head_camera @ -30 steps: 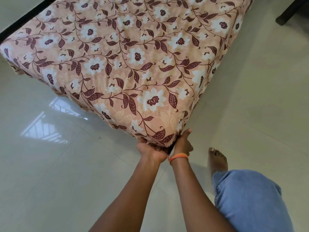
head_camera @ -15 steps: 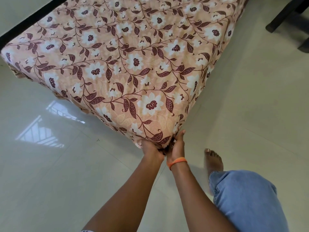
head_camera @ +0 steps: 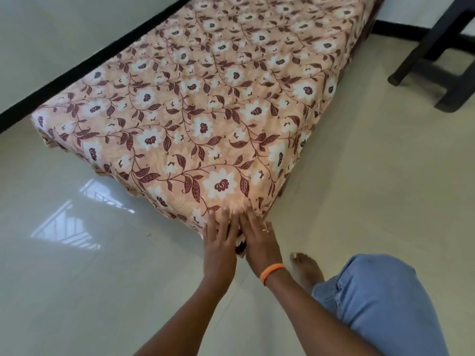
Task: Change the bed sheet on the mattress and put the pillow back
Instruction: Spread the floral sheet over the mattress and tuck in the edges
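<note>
A peach bed sheet [head_camera: 205, 104] with white flowers and maroon leaves covers the mattress, which lies low on the floor and runs away from me. My left hand [head_camera: 221, 237] and my right hand [head_camera: 258, 238] lie side by side on the sheet at the mattress's near corner, fingers straight and pressing the cloth flat. The right wrist wears an orange band and a finger bears a ring. A dark gap of the mattress corner shows between the hands. No pillow is in view.
Glossy pale floor tiles [head_camera: 372, 176] surround the mattress. A wall with a black skirting [head_camera: 90, 62] runs along the left. A dark chair or stool [head_camera: 442, 55] stands at the top right. My bare foot [head_camera: 305, 268] and jeans-clad knee [head_camera: 380, 299] are at the lower right.
Both hands came out from under the near corner, where they gripped the sheet's edge, and now lie flat on top of it. The view has lifted, showing more of the bed.
</note>
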`<state>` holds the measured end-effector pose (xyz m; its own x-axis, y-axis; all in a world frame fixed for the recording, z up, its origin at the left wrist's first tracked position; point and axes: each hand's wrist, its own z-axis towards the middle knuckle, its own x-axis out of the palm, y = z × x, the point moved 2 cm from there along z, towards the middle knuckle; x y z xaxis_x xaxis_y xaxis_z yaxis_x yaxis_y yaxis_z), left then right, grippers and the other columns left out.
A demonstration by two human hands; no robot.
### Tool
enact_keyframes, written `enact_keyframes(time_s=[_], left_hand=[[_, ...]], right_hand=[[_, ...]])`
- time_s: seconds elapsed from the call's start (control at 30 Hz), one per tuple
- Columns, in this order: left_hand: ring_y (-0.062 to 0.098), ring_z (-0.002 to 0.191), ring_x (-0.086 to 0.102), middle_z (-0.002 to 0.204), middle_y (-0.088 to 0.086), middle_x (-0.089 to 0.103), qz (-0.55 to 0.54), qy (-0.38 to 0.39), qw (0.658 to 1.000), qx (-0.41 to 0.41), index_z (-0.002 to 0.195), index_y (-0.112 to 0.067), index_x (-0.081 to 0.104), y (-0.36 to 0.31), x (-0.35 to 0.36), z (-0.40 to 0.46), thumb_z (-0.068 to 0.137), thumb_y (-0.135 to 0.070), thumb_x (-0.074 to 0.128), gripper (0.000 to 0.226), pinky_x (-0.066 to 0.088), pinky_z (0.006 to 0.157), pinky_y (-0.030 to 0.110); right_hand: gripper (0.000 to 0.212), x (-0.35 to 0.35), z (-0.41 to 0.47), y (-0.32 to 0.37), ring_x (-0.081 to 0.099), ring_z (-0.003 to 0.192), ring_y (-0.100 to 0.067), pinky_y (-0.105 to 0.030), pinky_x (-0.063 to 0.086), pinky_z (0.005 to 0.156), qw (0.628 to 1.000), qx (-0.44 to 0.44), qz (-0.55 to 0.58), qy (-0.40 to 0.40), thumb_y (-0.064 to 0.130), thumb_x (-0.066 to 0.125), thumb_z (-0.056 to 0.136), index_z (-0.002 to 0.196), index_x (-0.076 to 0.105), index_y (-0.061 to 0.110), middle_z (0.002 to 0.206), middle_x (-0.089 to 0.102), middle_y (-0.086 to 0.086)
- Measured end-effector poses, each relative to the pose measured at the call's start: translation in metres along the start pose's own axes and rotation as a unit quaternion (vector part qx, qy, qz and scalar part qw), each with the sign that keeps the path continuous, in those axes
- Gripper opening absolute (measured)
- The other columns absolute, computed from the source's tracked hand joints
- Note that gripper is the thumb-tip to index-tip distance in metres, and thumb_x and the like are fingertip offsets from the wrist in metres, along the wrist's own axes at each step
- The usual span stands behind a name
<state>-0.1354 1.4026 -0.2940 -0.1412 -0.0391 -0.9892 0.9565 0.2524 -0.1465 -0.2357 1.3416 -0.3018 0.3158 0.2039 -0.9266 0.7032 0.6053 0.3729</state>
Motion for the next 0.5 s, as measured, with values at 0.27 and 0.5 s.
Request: enact_keyframes(time_s=[0.27,0.5], left_hand=[[0.035,0.149,0.004,0.162,0.000,0.005,-0.087,0.190,0.975,-0.077,0.155,-0.025,0.014,-0.027,-0.086,0.028,0.095,-0.011,0.056,0.075,0.031,0.118,0.044],[0.019,0.115,0.056,0.119,0.003,0.060,-0.265,0.108,0.912,-0.293,0.117,-0.014,0.068,-0.025,-0.308,0.034,0.089,-0.008,0.053,0.032,0.042,0.092,0.021]], right_hand=[[0.076,-0.078,0.037,0.018,0.049,0.124,-0.034,-0.058,0.035,0.102,0.968,0.039,-0.032,0.247,0.031,0.069,0.086,0.149,0.027,0.021,0.157,0.012,-0.006],[0.035,-0.276,0.094,0.093,0.052,0.120,-0.027,-0.036,0.042,0.096,0.935,0.089,0.099,0.327,0.027,0.047,0.096,0.128,0.053,0.017,0.132,0.054,-0.008]])
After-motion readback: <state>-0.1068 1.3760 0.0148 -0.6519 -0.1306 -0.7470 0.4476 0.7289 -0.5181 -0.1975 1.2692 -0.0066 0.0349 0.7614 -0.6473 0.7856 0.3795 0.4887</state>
